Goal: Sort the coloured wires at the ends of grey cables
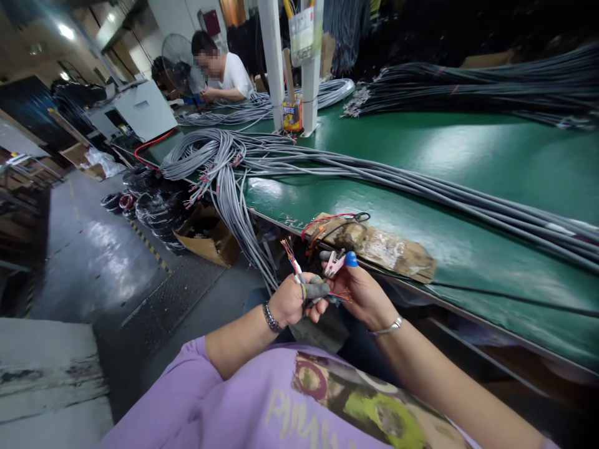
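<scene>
My left hand [299, 300], with grey covers on some fingers, is closed around a cable [297, 268]. Its thin coloured wires [288, 251] fan out above the fist, their copper-coloured tips showing. Close beside it, my right hand [367, 296] has a blue cover on the thumb and pinches a small pink clip-like tool [334, 264]. More fine red and blue wires [340, 297] poke out between the two hands. Which fingers bear on those wires is partly hidden.
A green-topped table [397, 199] carries a long bundle of grey cables [374, 165], some hanging over its edge. A taped wooden block [388, 249] lies at the near edge. An open cardboard box [208, 234] stands below. Across the table sits a person [234, 75].
</scene>
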Demonstrator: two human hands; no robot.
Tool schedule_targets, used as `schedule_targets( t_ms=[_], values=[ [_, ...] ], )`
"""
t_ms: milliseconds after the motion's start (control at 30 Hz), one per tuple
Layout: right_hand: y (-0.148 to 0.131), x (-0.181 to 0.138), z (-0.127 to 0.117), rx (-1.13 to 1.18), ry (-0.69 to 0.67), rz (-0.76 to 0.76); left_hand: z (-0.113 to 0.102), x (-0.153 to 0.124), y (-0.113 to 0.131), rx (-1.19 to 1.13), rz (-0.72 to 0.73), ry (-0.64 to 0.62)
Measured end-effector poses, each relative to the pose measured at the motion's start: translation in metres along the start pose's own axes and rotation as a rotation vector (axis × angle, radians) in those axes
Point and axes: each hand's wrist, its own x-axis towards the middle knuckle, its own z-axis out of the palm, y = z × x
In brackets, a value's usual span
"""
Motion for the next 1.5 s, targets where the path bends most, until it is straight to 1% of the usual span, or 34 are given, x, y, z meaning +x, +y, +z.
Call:
schedule_targets(
  t_ms=[167, 333, 467, 700, 767, 900, 1167, 1267, 1367, 1500],
  values=[
    [0.0, 0.0, 0.004, 0.107, 0.02, -0.011, -0.001, 0.002, -0.002, 0.003, -0.005, 0.015],
    [0.001, 0.0, 0.003, 0.142, 0.022, -0.006, 0.0, 0.002, -0.001, 0.02, -0.033, 0.031],
    [0.002, 0.0, 0.0, 0.18, 0.022, 0.006, 0.001, 0.001, -0.001, 0.023, -0.029, 0.032],
    [-0.005, -0.006, 0.0, 0.209, -0.065, 0.063, 0.004, -0.013, -0.001, 0.076, 0.017, 0.042],
    [-0.008, -0.007, 0.002, 0.211, -0.054, 0.072, 0.005, -0.016, -0.002, 0.081, 0.051, 0.064],
    [-0.009, -0.009, 0.005, 0.165, -0.032, 0.037, 0.01, -0.018, -0.007, 0.068, 0.14, 0.145],
    [0.005, -0.001, -0.001, 0.107, 0.058, -0.014, 0.021, -0.014, -0.012, 0.073, 0.227, 0.202],
    [0.006, 0.002, -0.002, 0.103, 0.04, -0.009, 0.024, -0.012, -0.011, 0.061, 0.242, 0.222],
    [0.004, 0.004, 0.0, 0.168, 0.018, 0.001, 0.026, -0.009, -0.012, 0.052, 0.242, 0.238],
    [0.002, 0.006, 0.005, 0.233, 0.025, -0.042, 0.026, -0.008, -0.014, 0.072, 0.227, 0.253]
  ],
)
